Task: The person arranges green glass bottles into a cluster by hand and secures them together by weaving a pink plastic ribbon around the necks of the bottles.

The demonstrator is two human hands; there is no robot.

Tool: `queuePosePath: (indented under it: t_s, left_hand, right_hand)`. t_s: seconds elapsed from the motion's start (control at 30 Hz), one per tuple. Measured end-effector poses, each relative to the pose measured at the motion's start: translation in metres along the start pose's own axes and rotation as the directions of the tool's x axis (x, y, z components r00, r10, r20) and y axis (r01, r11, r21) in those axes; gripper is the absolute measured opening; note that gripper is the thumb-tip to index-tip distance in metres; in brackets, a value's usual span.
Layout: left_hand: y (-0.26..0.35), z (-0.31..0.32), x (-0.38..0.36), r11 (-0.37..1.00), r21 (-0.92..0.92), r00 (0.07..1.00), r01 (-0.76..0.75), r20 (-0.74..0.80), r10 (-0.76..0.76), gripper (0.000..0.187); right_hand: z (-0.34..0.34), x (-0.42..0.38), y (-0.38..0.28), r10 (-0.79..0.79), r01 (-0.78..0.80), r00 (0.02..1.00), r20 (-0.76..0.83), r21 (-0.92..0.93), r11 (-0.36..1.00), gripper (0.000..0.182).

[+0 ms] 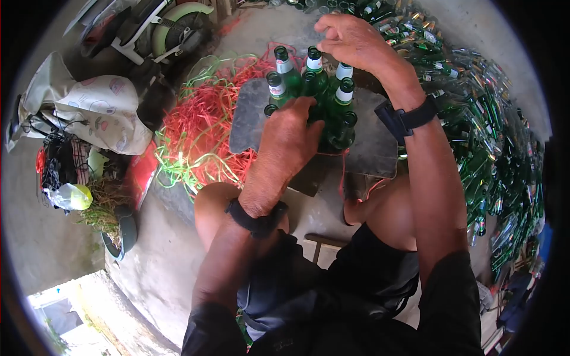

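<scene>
Several green glass bottles (340,98) stand upright in a tight cluster on a dark slab (371,133), some with white neck labels. My left hand (288,133) is at the near side of the cluster, its thumb and forefinger curved around a green bottle. The back of that hand hides most of the bottle and the other fingers. Above the far right bottles is my right hand (353,41), its bent fingers and thumb apart, with nothing visible between them. A red strand (342,175) hangs from the slab's near edge.
Tangled red and green plastic strips (199,127) lie left of the slab. A large heap of green bottles (475,142) fills the right side. At left are a two-wheeled vehicle (160,29), a pale printed cover (107,107) and a plant pot (123,234).
</scene>
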State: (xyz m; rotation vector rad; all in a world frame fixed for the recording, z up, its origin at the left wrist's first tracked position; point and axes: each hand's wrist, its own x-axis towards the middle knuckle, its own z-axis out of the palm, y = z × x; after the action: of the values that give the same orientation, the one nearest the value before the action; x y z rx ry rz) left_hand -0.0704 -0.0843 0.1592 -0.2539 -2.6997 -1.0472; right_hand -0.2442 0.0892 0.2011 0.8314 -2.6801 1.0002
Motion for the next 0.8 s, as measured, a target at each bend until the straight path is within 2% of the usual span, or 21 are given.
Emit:
queuePosePath:
  t_s: [0.07, 0.17, 0.2, 0.27, 0.37, 0.5, 0.67, 0.8]
  left_hand:
    - [-0.006, 0.006, -0.001, 1.000, -0.019, 1.000, 0.002, -0.011, -0.002, 0.039]
    - [-0.008, 0.006, -0.002, 0.997, -0.078, 1.000, 0.029, 0.010, -0.028, 0.037]
    - [-0.006, 0.005, -0.002, 0.998, -0.048, 0.999, 0.044, 0.030, -0.042, 0.036]
    - [-0.006, 0.004, -0.002, 0.998, -0.021, 0.997, 0.061, 0.054, -0.059, 0.036]
    - [-0.008, 0.008, -0.002, 0.996, -0.047, 0.996, 0.069, 0.057, -0.066, 0.034]
    - [-0.008, 0.013, -0.001, 0.996, -0.052, 0.996, 0.075, 0.051, -0.072, 0.033]
    - [-0.010, 0.019, 0.000, 0.996, -0.062, 0.997, 0.061, 0.046, -0.058, 0.034]
    - [-0.009, 0.020, 0.001, 0.993, -0.084, 0.995, 0.088, 0.062, -0.083, 0.032]
  right_hand:
    - [0.007, 0.006, -0.001, 0.029, -0.022, 0.998, 0.057, -0.116, 0.993, 0.042]
    - [0.015, 0.009, -0.006, 0.080, -0.055, 0.989, 0.127, -0.195, 0.979, 0.042]
    - [0.020, 0.010, -0.001, 0.081, -0.054, 0.988, 0.131, -0.195, 0.979, 0.042]
    - [0.032, 0.011, 0.012, -0.045, 0.082, 0.990, 0.135, -0.281, 0.956, 0.040]
    - [0.041, 0.008, 0.014, 0.023, 0.027, 0.990, 0.141, -0.343, 0.939, 0.036]
    - [0.047, 0.005, 0.008, -0.025, 0.069, 0.992, 0.124, -0.367, 0.928, 0.037]
    - [0.050, 0.005, 0.006, 0.056, 0.004, 0.987, 0.153, -0.366, 0.931, 0.040]
    - [0.051, 0.003, 0.010, 0.061, -0.011, 0.990, 0.130, -0.353, 0.936, 0.040]
